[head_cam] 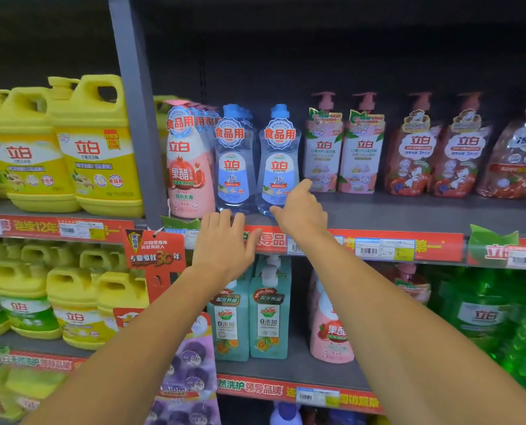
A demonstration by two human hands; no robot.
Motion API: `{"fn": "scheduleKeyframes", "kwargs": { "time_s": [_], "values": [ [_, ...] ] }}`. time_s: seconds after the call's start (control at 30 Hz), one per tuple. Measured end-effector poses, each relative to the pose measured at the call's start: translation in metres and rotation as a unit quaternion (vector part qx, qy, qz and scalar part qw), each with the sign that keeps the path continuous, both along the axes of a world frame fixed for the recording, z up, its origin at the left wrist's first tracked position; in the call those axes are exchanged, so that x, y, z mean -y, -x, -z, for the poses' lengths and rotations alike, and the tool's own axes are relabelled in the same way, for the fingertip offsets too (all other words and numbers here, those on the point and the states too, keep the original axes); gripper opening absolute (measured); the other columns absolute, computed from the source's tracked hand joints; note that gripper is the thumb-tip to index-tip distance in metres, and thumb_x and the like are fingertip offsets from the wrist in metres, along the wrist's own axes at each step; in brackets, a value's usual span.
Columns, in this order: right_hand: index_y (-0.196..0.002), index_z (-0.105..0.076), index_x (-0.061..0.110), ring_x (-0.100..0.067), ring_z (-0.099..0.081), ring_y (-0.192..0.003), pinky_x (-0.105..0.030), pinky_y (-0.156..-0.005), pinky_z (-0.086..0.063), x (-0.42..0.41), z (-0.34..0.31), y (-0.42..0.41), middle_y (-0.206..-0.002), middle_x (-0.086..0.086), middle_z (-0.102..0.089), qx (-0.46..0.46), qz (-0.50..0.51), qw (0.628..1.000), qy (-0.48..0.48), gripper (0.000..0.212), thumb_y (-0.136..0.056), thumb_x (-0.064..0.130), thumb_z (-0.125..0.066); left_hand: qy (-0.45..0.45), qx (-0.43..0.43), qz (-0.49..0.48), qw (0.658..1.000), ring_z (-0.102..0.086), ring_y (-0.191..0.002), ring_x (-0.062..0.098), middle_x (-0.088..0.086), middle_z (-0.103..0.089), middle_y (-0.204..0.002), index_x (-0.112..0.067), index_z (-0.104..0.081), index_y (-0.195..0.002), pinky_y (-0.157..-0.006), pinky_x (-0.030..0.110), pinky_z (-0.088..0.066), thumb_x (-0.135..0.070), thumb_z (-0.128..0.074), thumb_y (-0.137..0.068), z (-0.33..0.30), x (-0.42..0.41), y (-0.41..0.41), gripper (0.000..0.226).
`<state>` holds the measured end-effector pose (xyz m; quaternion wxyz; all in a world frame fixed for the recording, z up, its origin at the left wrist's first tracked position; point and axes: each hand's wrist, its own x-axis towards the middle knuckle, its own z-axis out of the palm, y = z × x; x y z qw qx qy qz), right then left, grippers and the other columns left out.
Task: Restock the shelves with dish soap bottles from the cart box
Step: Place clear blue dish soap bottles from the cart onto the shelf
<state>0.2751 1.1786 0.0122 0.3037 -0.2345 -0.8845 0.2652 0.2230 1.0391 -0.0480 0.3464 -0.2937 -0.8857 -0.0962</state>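
Two clear blue-capped dish soap bottles stand side by side at the front of the middle shelf (378, 211): the left one (235, 161) and the right one (279, 161). My left hand (224, 243) is spread with straight fingers just below the left bottle's base, over the shelf's red price strip. My right hand (301, 210) reaches to the right bottle's lower right side; its fingers are extended and touch or nearly touch the bottle. Neither hand holds anything. The cart box is out of view.
A pink bottle (186, 167) stands left of the clear pair, pink pump bottles (343, 148) and red refill pouches (436, 154) to the right. Yellow jugs (96, 148) fill the left bay beyond a grey upright (135, 102). Teal pump bottles (251, 314) sit below.
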Motion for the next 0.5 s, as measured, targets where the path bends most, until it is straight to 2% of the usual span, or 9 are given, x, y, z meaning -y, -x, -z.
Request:
{"fn": "scheduleKeyframes", "kwargs": {
  "time_s": [0.13,0.2,0.23,0.3,0.37,0.5],
  "values": [
    [-0.128,-0.032,0.006,-0.036,-0.058,-0.115,-0.039,-0.078,-0.039,0.000,0.000,0.000,-0.126,-0.014,-0.059,0.019,0.007,1.000,-0.011,0.058,-0.091,0.033,-0.069,0.022,0.006,-0.007,1.000,-0.048,-0.099,0.027,0.009,-0.056,-0.108,-0.013,-0.053,-0.113,-0.095,0.039,-0.034,-0.052,-0.027,-0.101,-0.004,0.000,-0.003,0.049],
    [-0.129,-0.034,0.006,-0.036,-0.056,-0.119,-0.043,-0.091,-0.043,0.002,0.003,-0.001,-0.127,-0.015,-0.060,0.032,0.019,0.999,-0.040,0.057,-0.093,0.038,-0.065,0.032,0.008,-0.006,0.999,-0.047,-0.099,0.027,0.009,-0.055,-0.108,-0.013,-0.052,-0.114,-0.095,0.039,-0.034,-0.052,-0.029,-0.102,-0.005,0.001,-0.004,0.047],
    [-0.130,-0.036,0.005,-0.037,-0.053,-0.124,-0.048,-0.103,-0.039,0.003,0.005,-0.001,-0.129,-0.017,-0.060,0.041,0.031,0.996,-0.068,0.056,-0.095,0.042,-0.061,0.036,0.010,-0.006,0.999,-0.047,-0.099,0.027,0.009,-0.055,-0.108,-0.013,-0.052,-0.114,-0.095,0.039,-0.034,-0.052,-0.030,-0.102,-0.005,0.003,-0.004,0.047],
    [-0.134,-0.040,0.004,-0.039,-0.039,-0.138,-0.057,-0.118,-0.016,0.003,0.013,-0.003,-0.136,-0.018,-0.056,0.050,0.071,0.988,-0.132,0.059,-0.099,0.051,-0.047,0.042,0.014,-0.005,0.999,-0.048,-0.100,0.028,0.009,-0.056,-0.109,-0.012,-0.053,-0.116,-0.095,0.040,-0.035,-0.052,-0.029,-0.102,-0.007,0.004,-0.003,0.048],
    [-0.140,-0.041,0.002,-0.037,-0.023,-0.148,-0.059,-0.120,-0.001,0.004,0.025,-0.010,-0.147,-0.019,-0.048,0.037,0.100,0.979,-0.174,0.067,-0.101,0.056,-0.034,0.051,0.014,-0.010,0.999,-0.049,-0.102,0.029,0.011,-0.057,-0.111,-0.011,-0.053,-0.118,-0.096,0.040,-0.034,-0.052,-0.026,-0.102,-0.008,0.004,-0.003,0.051],
    [-0.154,-0.028,0.002,-0.035,-0.008,-0.153,-0.055,-0.122,0.004,0.009,0.052,-0.030,-0.162,-0.020,-0.023,0.018,0.109,0.965,-0.239,0.074,-0.103,0.054,-0.019,0.068,0.021,-0.011,0.997,-0.049,-0.113,0.031,0.013,-0.054,-0.124,-0.008,-0.044,-0.134,-0.104,0.043,-0.032,-0.050,-0.027,-0.103,-0.009,0.005,-0.007,0.055]
  ]
}}
